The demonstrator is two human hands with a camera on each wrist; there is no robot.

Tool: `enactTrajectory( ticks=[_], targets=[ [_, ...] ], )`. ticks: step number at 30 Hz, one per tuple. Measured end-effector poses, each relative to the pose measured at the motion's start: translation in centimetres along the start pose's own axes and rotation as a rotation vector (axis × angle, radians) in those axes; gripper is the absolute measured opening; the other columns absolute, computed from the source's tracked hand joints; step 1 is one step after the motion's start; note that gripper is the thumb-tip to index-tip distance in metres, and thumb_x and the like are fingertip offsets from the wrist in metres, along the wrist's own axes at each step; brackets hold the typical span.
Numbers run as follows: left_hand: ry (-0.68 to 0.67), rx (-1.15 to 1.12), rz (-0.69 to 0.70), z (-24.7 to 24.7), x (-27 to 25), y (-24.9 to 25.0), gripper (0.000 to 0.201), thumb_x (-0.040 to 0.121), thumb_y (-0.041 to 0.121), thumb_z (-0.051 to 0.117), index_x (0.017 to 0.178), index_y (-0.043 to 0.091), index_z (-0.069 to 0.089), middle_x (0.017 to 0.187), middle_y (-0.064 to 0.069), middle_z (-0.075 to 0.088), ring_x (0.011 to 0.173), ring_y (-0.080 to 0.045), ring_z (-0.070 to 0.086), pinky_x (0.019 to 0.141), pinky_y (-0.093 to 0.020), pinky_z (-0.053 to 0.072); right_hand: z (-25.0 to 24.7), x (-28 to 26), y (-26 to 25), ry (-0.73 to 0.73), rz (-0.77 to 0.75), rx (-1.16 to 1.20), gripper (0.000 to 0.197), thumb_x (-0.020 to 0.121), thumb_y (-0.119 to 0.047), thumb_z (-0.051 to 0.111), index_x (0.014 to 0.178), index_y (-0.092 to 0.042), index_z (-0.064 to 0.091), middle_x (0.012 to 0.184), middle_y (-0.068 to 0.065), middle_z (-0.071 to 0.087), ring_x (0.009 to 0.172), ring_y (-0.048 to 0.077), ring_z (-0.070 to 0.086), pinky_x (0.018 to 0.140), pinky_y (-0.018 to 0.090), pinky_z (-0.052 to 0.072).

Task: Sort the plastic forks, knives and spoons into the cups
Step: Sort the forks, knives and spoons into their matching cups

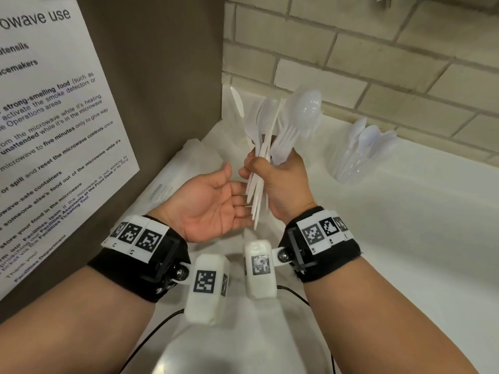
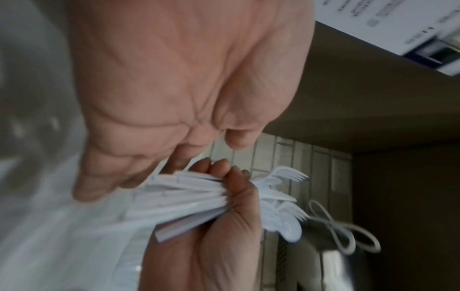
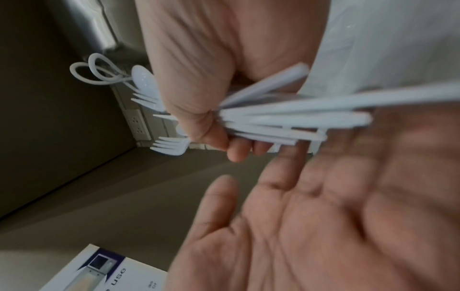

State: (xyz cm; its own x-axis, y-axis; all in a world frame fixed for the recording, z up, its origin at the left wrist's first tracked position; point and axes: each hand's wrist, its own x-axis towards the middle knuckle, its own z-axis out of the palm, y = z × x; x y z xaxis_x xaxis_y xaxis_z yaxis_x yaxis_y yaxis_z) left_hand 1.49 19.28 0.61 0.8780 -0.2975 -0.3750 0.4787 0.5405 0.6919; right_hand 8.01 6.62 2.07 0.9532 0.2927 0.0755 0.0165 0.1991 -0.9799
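Note:
My right hand (image 1: 272, 171) grips a bundle of white plastic cutlery (image 1: 280, 130) upright above the counter; spoon bowls and fork tines fan out above the fist and handles stick out below. The same bundle of cutlery (image 2: 199, 198) (image 3: 286, 116) shows in both wrist views, held by the right hand (image 2: 224, 226) (image 3: 199, 88). My left hand (image 1: 213, 201) (image 3: 323, 206) lies palm up and relaxed just left of the handle ends, fingertips near them, holding nothing. A clear plastic cup (image 1: 359, 155) with several spoons in it stands at the right. A white knife (image 1: 239, 102) stands behind the bundle; its cup is hidden.
A white counter (image 1: 405, 238) runs to a pale brick wall (image 1: 378, 49). On the left stands a brown panel (image 1: 162, 76) carrying a printed microwave notice (image 1: 54, 117). A coiled white cable (image 2: 348, 230) and a wall socket (image 3: 137, 124) show in the wrist views.

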Motion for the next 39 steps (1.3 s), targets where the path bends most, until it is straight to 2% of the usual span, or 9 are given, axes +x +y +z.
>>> enactTrajectory(
  ticks=[5, 12, 16, 19, 22, 25, 30, 35, 39],
  targets=[
    [0.001, 0.303, 0.325, 0.8, -0.6, 1.2, 0.064, 0.067, 0.04, 0.083, 0.117, 0.009, 0.058, 0.101, -0.011, 0.06, 0.081, -0.018, 0.054, 0.072, -0.033, 0.045, -0.4, -0.7, 0.2, -0.26, 0.112, -0.252, 0.019, 0.08, 0.01, 0.06, 0.093, -0.002, 0.066, 0.068, 0.005, 0.067, 0.054, 0.016, 0.061, 0.056, 0.03, 0.051],
    [0.181, 0.336, 0.517, 1.5, 0.1, 0.4, 0.041, 0.066, 0.002, 0.074, 0.1, 0.017, 0.057, 0.085, -0.002, 0.073, 0.089, -0.019, 0.07, 0.089, -0.051, 0.046, 0.1, -1.7, 0.5, -0.539, 0.212, -0.38, 0.029, 0.068, 0.02, 0.063, 0.085, -0.003, 0.061, 0.054, 0.002, 0.064, 0.06, 0.02, 0.065, 0.069, 0.037, 0.057],
    [0.191, 0.309, 0.599, 1.8, 0.0, 0.2, 0.039, 0.067, -0.001, 0.069, 0.1, 0.015, 0.055, 0.075, 0.001, 0.069, 0.096, -0.026, 0.07, 0.081, -0.039, 0.056, 0.6, -2.0, 1.2, -0.563, 0.234, -0.301, 0.036, 0.065, 0.016, 0.069, 0.099, 0.008, 0.059, 0.067, 0.017, 0.065, 0.063, 0.03, 0.067, 0.069, 0.046, 0.059],
    [0.236, 0.237, 0.707, 2.5, -0.5, 1.2, 0.038, 0.072, -0.005, 0.068, 0.101, 0.015, 0.054, 0.069, -0.002, 0.063, 0.082, -0.025, 0.071, 0.077, -0.04, 0.056, -0.2, -2.3, 1.3, -0.595, 0.307, -0.166, 0.021, 0.073, 0.009, 0.071, 0.089, -0.002, 0.063, 0.072, 0.01, 0.068, 0.067, 0.025, 0.068, 0.066, 0.034, 0.057],
    [0.335, 0.183, 0.885, 3.1, -0.8, 2.6, 0.04, 0.072, -0.005, 0.067, 0.104, 0.015, 0.053, 0.07, -0.001, 0.061, 0.072, -0.021, 0.065, 0.076, -0.043, 0.057, -1.3, -2.4, 2.2, -0.555, 0.439, 0.019, 0.05, 0.066, -0.038, 0.084, 0.103, -0.011, 0.062, 0.091, 0.01, 0.071, 0.085, 0.027, 0.068, 0.085, 0.044, 0.057],
    [0.442, 0.247, 1.035, 3.4, -0.8, 3.3, 0.047, 0.069, 0.002, 0.072, 0.11, 0.016, 0.052, 0.078, -0.003, 0.064, 0.074, -0.029, 0.064, 0.074, -0.048, 0.057, -0.9, -2.1, 2.9, -0.361, 0.677, 0.322, 0.084, 0.069, -0.081, 0.046, 0.115, -0.012, 0.06, 0.108, 0.012, 0.065, 0.107, 0.034, 0.061, 0.095, 0.054, 0.044],
    [0.487, 0.435, 1.125, 4.3, -0.1, 2.0, 0.048, 0.067, 0.005, 0.074, 0.103, 0.025, 0.048, 0.077, 0.006, 0.064, 0.073, -0.023, 0.063, 0.076, -0.06, 0.054, 0.6, -1.2, 1.4, -0.121, 0.772, 0.652, 0.067, 0.099, -0.057, 0.024, 0.107, 0.001, 0.058, 0.088, 0.021, 0.071, 0.082, 0.032, 0.07, 0.08, 0.05, 0.054],
    [0.419, 0.355, 1.029, 4.2, 0.3, 1.1, 0.068, 0.064, 0.001, 0.075, 0.122, 0.013, 0.04, 0.083, 0.003, 0.069, 0.079, -0.018, 0.069, 0.072, -0.042, 0.057, 1.0, -1.6, 1.0, -0.106, 0.686, 0.598, 0.038, 0.104, -0.023, 0.03, 0.098, -0.005, 0.063, 0.082, 0.013, 0.072, 0.072, 0.023, 0.07, 0.068, 0.038, 0.06],
    [0.42, 0.364, 0.978, 4.4, 0.4, 0.5, 0.067, 0.065, -0.003, 0.075, 0.122, 0.008, 0.04, 0.09, -0.017, 0.065, 0.074, -0.018, 0.067, 0.077, -0.04, 0.056, 1.3, -1.9, 1.2, -0.124, 0.722, 0.433, 0.033, 0.1, -0.036, 0.039, 0.101, -0.014, 0.063, 0.078, 0.005, 0.067, 0.07, 0.019, 0.063, 0.056, 0.03, 0.056]
  ],
)
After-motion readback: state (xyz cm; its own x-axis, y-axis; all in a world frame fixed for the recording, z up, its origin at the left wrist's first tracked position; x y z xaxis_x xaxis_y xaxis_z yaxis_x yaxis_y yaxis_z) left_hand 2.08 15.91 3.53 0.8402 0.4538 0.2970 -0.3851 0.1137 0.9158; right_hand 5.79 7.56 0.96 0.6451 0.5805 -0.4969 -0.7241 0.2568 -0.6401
